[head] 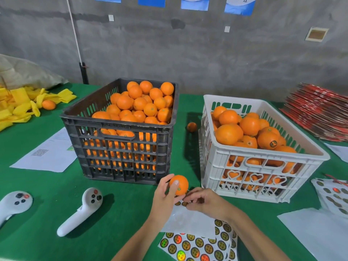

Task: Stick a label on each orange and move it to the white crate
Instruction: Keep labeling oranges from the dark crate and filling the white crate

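My left hand [165, 194] holds one orange [179, 183] just above the green table, in front of the two crates. My right hand [201, 201] is beside it, fingers pinched together at the top edge of a label sheet [188, 219]; whether a label is between the fingertips cannot be made out. A black crate [120, 147] heaped with oranges stands at the centre. The white crate [263, 166], with several oranges in it, stands to the right. More round shiny labels lie on sheets [195, 247] near the front edge.
Two white handheld controllers [81, 211] [13, 204] lie at the front left. Papers [49, 153], yellow foam nets [20, 106] and a loose orange [49, 104] are at the left. Another loose orange [192, 127] sits between the crates. Red flat cartons [318, 113] and label sheets [333, 194] are at the right.
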Tool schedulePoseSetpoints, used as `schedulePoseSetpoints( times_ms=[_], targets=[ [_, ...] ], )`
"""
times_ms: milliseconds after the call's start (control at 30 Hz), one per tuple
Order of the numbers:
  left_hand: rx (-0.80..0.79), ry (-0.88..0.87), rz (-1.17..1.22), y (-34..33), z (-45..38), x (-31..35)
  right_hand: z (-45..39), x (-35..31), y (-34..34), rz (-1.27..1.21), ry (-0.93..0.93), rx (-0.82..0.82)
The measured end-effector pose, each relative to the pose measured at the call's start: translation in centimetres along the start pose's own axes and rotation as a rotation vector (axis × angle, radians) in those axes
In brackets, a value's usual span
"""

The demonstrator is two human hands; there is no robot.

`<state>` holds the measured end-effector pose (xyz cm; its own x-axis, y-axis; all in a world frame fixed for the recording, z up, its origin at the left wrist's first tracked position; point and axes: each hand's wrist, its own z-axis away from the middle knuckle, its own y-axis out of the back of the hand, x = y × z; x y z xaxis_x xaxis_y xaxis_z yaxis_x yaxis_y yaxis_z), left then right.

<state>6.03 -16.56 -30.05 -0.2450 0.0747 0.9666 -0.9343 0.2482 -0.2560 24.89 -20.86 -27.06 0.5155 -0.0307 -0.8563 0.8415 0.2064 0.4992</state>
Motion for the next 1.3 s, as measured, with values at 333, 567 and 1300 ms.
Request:
schedulePoseSetpoints(
  times_ms=[333, 567, 1300],
  targets=[
    [0.091, -0.027, -0.128, -0.9, 0.6, -1.5, 0.0, -1.0, 0.1, 0.352, 0.236, -0.042],
    [0.089, 0.007, -0.075, -0.5, 0.5, -1.2, 0.4, -1.0, -0.2, 0.747, 0.427, -0.013],
    [0.027, 0.003, 0.174, -3.5, -0.7, 6.3, 1.1, -9.8, 0.0, 0.868, 0.474, 0.711]
  ],
)
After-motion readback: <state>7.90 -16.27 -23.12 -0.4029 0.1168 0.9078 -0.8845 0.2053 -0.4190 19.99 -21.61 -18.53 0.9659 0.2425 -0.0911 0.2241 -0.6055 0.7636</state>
